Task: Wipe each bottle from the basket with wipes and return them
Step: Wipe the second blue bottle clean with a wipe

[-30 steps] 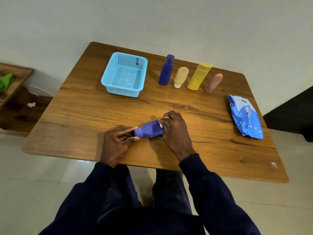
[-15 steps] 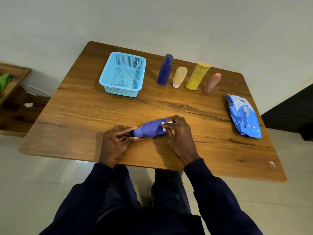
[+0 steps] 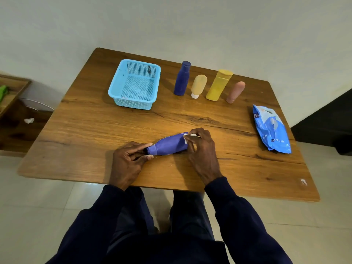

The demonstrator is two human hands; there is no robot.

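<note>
A purple bottle (image 3: 169,145) lies on its side near the front of the wooden table (image 3: 95,134). My left hand (image 3: 128,161) pinches its cap end. My right hand (image 3: 202,151) holds a small white wipe (image 3: 187,137) against the bottle's far end. The light blue basket (image 3: 122,82) stands at the back left with no bottle in it. To its right stand a dark blue bottle (image 3: 182,79), a cream tube (image 3: 198,85), a yellow bottle (image 3: 219,85) and a pink tube (image 3: 235,92).
A blue pack of wipes (image 3: 271,129) lies at the table's right edge. A low wooden shelf (image 3: 11,92) with a green item (image 3: 3,91) stands at the left. A crumpled white scrap (image 3: 29,120) lies on the floor there.
My right hand with the wipe has slid from the bottle's middle toward its far end. The left hand keeps its pinch on the cap.
</note>
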